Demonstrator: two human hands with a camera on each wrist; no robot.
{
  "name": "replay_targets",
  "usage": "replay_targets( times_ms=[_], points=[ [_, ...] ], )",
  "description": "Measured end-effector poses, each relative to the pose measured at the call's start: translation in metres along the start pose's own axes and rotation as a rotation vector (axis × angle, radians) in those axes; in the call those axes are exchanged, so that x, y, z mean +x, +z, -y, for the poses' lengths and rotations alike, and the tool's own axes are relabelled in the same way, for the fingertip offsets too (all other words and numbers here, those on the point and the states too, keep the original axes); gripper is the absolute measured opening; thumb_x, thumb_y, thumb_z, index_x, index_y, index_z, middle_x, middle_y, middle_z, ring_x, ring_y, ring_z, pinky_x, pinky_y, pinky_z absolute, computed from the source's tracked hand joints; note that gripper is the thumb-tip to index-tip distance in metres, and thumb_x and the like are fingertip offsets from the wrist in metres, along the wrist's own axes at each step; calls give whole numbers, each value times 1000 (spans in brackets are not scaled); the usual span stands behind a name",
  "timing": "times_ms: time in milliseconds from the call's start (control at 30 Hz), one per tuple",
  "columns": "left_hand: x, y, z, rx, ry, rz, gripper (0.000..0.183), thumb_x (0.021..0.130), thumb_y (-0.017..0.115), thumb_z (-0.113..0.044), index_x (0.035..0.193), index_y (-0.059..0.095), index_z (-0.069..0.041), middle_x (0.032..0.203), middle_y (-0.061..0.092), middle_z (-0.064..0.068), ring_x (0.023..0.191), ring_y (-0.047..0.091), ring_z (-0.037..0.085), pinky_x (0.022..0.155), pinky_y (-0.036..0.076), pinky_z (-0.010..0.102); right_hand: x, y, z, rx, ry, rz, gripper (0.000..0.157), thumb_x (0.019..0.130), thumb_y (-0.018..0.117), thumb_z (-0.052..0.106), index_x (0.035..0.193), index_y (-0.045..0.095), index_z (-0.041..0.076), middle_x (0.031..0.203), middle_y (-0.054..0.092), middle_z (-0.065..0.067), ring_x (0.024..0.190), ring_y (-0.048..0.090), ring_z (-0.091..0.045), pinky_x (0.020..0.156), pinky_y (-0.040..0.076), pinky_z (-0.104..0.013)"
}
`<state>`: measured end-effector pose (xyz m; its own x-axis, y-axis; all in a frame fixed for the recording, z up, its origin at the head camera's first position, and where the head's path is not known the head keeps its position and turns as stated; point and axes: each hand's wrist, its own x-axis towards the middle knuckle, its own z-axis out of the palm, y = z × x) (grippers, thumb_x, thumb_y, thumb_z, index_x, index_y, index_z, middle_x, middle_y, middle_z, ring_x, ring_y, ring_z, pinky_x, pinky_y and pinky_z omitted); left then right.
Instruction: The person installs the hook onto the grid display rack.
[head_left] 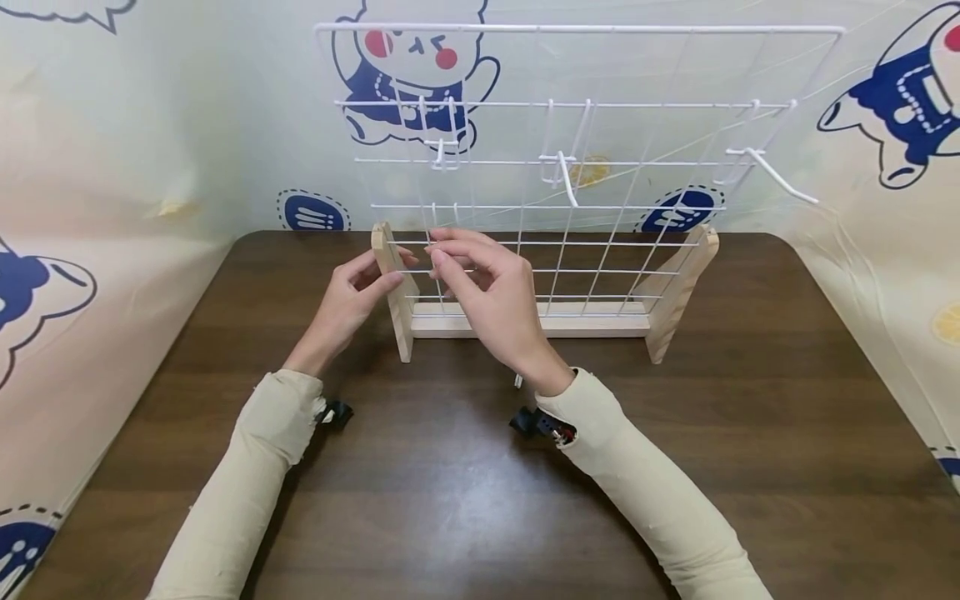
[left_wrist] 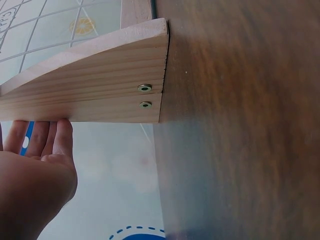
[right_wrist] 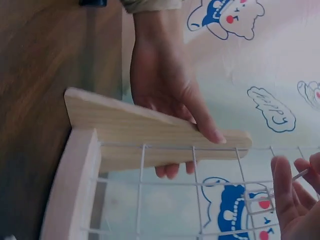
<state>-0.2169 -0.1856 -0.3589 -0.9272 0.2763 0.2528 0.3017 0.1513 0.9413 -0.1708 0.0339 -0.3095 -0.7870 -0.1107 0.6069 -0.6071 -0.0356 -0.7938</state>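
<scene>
A white wire grid rack (head_left: 592, 243) stands on the table between two wooden side supports. My left hand (head_left: 341, 304) grips the left wooden support (head_left: 394, 292), thumb on the near side and fingers behind it. In the left wrist view, the fingers of that hand (left_wrist: 45, 160) meet the edge of the wooden panel (left_wrist: 100, 80). My right hand (head_left: 495, 292) is at the grid's lower left, its thumb and fingers pinching a white wire hook (right_wrist: 300, 175). The hook's wire frame (right_wrist: 260, 201) lies against the grid; its exact seating is partly hidden by the fingers.
White hooks hang higher on the grid: a left hook (head_left: 441, 154), a middle hook (head_left: 567, 179) and a right hook (head_left: 780, 177) that juts forward. A wooden crossbar (head_left: 592, 325) joins the supports. A small white piece (head_left: 518, 381) shows beside my right wrist. Printed cloth (head_left: 225, 125) backs the brown table (head_left: 420, 517).
</scene>
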Motion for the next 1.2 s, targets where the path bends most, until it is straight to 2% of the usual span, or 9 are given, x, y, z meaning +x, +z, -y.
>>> replay_targets(
  times_ms=[100,200,333,500,667,767,833,1067,1200],
  points=[
    [0,-1,0,-2,-3,-2,40,100,61,-21,132,57,2,125,65,7,116,57,22,98,46,31,0,-3,4,-19,-34,16,17,96,66,7,106,74,-4,123,67,-11,77,70,-17,60,58,-33],
    [0,-1,1,-10,0,-1,39,100,61,-19,132,57,3,123,66,6,117,56,28,97,46,30,2,-8,6,-34,-86,16,17,96,64,6,107,74,-3,122,67,-10,74,70,-16,56,56,-33],
    [0,-1,1,-23,6,4,37,100,60,-16,131,57,4,122,66,6,118,55,34,95,47,28,5,-16,9,-28,-133,2,16,97,63,5,105,73,-5,114,69,-12,68,69,-20,54,55,-34],
    [-1,-1,0,-19,4,3,37,100,60,-15,132,57,4,122,66,5,117,56,33,94,48,28,12,-28,13,-57,-146,-20,14,96,64,4,102,74,-4,99,72,-10,64,68,-27,52,55,-33],
    [-1,0,1,-26,4,5,35,100,58,-13,131,57,3,123,66,5,118,54,38,95,48,28,15,-44,16,-161,-162,-24,13,95,64,4,99,75,-1,90,73,-8,60,68,-17,51,54,-31],
    [0,1,1,-34,11,10,34,100,59,-13,131,58,2,123,66,6,119,52,42,95,48,28,13,-52,16,-231,-195,4,12,95,64,4,97,75,-1,84,73,-7,58,66,-11,51,53,-28],
    [0,1,1,-34,16,12,35,100,59,-15,131,58,2,123,66,5,119,54,39,95,48,29,9,-55,15,-267,-210,31,11,95,65,4,96,75,0,81,72,-6,59,65,-8,52,52,-25],
    [-1,0,1,-41,24,8,36,101,59,-15,131,57,3,127,63,17,120,50,44,95,48,28,-1,-62,15,-308,-229,74,10,94,66,4,97,75,1,77,70,-3,59,66,-16,54,51,-23],
    [0,1,2,-54,19,7,36,100,60,-15,131,57,4,124,66,10,121,50,44,96,47,28,-7,-66,16,-333,-237,100,11,94,65,5,98,75,1,79,71,-1,61,66,-14,57,52,-24]
  ],
)
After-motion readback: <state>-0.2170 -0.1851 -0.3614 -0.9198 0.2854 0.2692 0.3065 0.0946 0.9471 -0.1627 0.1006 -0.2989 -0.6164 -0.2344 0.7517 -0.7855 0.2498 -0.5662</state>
